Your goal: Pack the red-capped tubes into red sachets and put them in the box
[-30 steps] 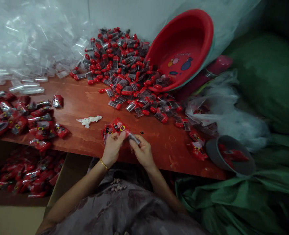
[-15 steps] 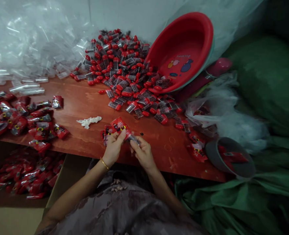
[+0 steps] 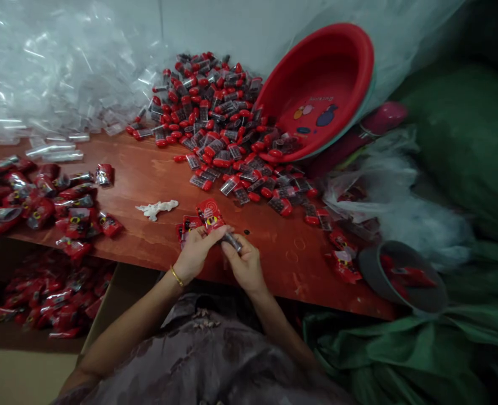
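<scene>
My left hand [image 3: 192, 253], with a gold bangle at the wrist, is closed on a red printed packet [image 3: 210, 216] held over the near part of the table. My right hand [image 3: 247, 269] grips a small clear tube with dark contents [image 3: 232, 242] between thumb and fingers. The tube's upper end meets the packet at my left thumb; how far it sits inside is hidden. Under and beside my left fingers lie more flat red packets [image 3: 186, 225]. A lump of white putty-like material [image 3: 157, 210] rests to the left of them.
A heap of red-capped tubes [image 3: 206, 126] spills from a tilted red basin [image 3: 316, 79]. Clear plastic sleeves [image 3: 58, 73] pile up at the back left. Filled red packets [image 3: 77, 222] lie left, above a cardboard box [image 3: 101, 315] of more. A grey bucket [image 3: 371, 273] stands at right.
My left thumb has moved over the joint between packet and tube, and my right hand has tilted, showing more of the tube. The whole view has shifted slightly.
</scene>
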Demonstrator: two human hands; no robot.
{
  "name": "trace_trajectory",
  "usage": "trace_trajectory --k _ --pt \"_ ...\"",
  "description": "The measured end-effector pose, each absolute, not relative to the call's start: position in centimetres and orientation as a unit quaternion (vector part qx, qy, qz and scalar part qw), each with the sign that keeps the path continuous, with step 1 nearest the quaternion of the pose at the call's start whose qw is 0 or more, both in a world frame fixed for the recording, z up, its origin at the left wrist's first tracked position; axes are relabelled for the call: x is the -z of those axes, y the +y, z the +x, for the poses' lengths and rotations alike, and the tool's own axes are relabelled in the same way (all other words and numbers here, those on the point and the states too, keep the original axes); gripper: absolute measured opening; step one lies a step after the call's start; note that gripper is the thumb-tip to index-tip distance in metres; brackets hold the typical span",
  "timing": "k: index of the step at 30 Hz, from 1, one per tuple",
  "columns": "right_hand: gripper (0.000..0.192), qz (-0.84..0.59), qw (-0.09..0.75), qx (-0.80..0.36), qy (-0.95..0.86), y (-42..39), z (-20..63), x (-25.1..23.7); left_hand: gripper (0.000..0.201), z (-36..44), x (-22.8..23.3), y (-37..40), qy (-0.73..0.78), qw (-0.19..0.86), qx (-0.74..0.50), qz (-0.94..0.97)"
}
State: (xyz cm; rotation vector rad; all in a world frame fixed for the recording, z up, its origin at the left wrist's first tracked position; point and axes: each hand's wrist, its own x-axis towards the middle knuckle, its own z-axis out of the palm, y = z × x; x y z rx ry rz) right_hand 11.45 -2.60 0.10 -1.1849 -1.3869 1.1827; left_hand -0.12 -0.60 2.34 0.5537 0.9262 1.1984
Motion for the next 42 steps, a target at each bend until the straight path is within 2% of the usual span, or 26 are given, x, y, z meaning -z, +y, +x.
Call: trace_trajectory --k 3,5,8,11,14,17,22,30,35,40,42 --pt "0.017 -0.506 0.474 -0.369 -0.619 -2.9 11.1 -0.3 0.032 -0.1 -2.8 -0.3 0.406 0.710 -0.526 0.235" --pt "0.016 -0.509 0.477 -0.353 -0.624 -3.2 10.8 -0.1 0.031 -0.1 -2.8 -0.2 0.409 0.720 -0.504 0.245" --pt "0.021 -0.509 0.487 -0.407 -0.581 -3.4 10.4 0.6 0.030 0.0 -2.5 -0.3 0.425 0.705 -0.493 0.280" --pt "0.028 -0.481 0.500 -0.519 -0.500 -3.3 10.3 1.2 0.031 -0.1 -2.0 -0.6 0.437 0.683 -0.498 0.308" --pt "0.031 -0.451 0.498 -0.576 -0.465 -3.0 10.7 1.4 0.035 -0.1 -1.5 -0.7 0.427 0.662 -0.536 0.305" --pt "0.031 -0.450 0.493 -0.572 -0.477 -2.7 11.1 1.3 0.034 -0.1 -1.0 -1.0 0.415 0.655 -0.557 0.297" --pt "0.031 -0.455 0.498 -0.597 -0.434 -2.7 10.8 1.1 0.037 0.2 -0.7 -1.6 0.399 0.698 -0.511 0.302" --pt "0.028 -0.477 0.506 -0.512 -0.504 -3.2 10.3 0.9 0.035 -0.1 -1.5 -1.3 0.394 0.664 -0.587 0.243" --pt "0.027 -0.490 0.509 -0.509 -0.492 -3.4 9.9 0.5 0.037 0.1 -1.2 -1.7 0.394 0.685 -0.562 0.244" --pt "0.032 -0.461 0.499 -0.589 -0.437 -3.3 9.8 0.6 0.043 0.1 -0.9 -2.2 0.404 0.700 -0.503 0.306" --pt "0.033 -0.474 0.500 -0.547 -0.475 -3.0 10.6 0.7 0.043 0.1 -1.0 -1.9 0.409 0.671 -0.512 0.347"
